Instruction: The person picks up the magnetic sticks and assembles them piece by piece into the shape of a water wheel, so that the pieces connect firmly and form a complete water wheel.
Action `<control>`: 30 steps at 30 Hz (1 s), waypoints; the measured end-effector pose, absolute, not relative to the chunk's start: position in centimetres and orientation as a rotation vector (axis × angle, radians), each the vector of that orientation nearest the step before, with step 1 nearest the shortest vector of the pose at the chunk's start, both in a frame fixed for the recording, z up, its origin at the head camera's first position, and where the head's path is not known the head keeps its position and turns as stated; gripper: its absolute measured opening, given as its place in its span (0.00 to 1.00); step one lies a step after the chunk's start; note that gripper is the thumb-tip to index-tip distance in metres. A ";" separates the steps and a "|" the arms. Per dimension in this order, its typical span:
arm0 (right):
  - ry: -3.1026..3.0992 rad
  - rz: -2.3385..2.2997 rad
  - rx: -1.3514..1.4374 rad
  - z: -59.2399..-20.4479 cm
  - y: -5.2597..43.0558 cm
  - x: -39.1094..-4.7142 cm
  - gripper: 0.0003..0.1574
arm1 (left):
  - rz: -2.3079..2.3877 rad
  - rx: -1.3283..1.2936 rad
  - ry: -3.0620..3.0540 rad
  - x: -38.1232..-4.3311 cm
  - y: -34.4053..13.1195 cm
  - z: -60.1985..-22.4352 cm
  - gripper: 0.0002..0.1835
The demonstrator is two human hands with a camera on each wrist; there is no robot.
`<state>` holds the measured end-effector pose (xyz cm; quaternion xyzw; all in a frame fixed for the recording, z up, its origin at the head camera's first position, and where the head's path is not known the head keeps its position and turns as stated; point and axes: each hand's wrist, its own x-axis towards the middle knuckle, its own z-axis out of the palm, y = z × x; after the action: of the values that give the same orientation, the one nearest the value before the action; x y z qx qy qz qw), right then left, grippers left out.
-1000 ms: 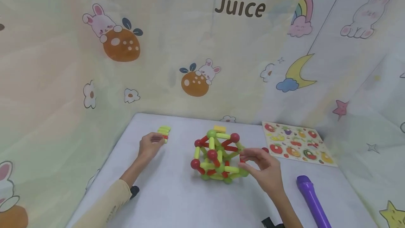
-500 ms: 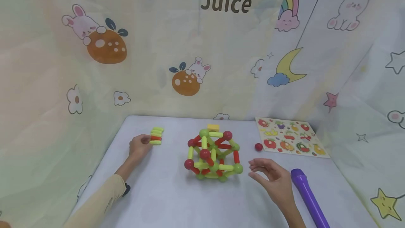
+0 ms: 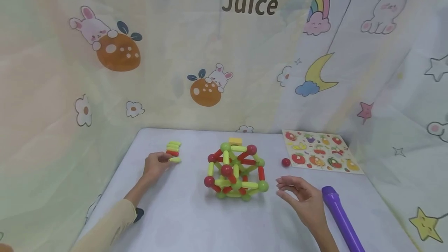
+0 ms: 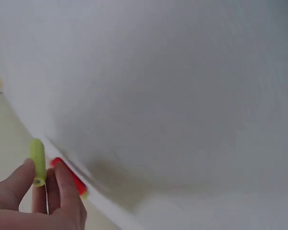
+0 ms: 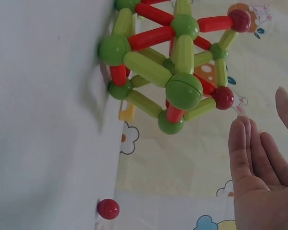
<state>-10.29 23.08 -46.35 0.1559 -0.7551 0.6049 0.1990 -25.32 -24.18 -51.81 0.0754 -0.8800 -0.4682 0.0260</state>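
Note:
My left hand pinches a yellow-green magnetic rod between thumb and fingers at the table's left side. Right beside those fingers lies a red rod, with two more yellow-green rods behind it. A ball-and-rod structure of red and green balls joined by red and yellow-green rods stands mid-table. To its right is my right hand, palm turned toward it, thumb apart from the relaxed fingers. Nothing is held there, and in the right wrist view a gap separates the fingertips from the structure.
A loose red ball lies beside the fruit picture board at the back right. A yellow block sits behind the structure. Along the right lies a purple microphone-shaped toy. Printed cloth hangs round the table.
My right hand has let go of the structure's right side and drawn back to the right. My left hand has taken the nearest yellow-green rod and shifted it slightly away from the row.

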 end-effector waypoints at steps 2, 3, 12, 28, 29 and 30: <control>-2.129 1.686 0.432 -46.4 23.3 -10.3 0.24 | -1.566 0.263 -2.681 -24.6 -23.5 -51.3 0.16; -2.138 1.682 0.426 -46.4 23.4 -10.3 0.24 | -1.621 0.269 -2.656 -24.3 -23.1 -51.0 0.16; -2.094 1.716 0.453 -46.4 23.6 -10.2 0.25 | -1.719 -0.300 -2.498 -19.4 -18.4 -43.3 0.17; -2.143 1.774 0.551 -45.2 20.0 -10.1 0.26 | -1.900 -0.853 -2.411 -13.5 -8.6 -38.1 0.15; -2.138 1.782 0.551 -45.2 19.8 -10.1 0.26 | -1.907 -0.858 -2.409 -13.4 -8.2 -38.2 0.15; -2.125 1.795 0.561 -45.3 19.6 -10.2 0.26 | -1.920 -0.866 -2.404 -13.3 -7.9 -38.4 0.15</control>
<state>-10.18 19.57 -45.26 0.1954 -0.7403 0.6252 0.1512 -13.32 -7.85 -38.39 -0.2710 -0.7518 -0.6005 -0.0272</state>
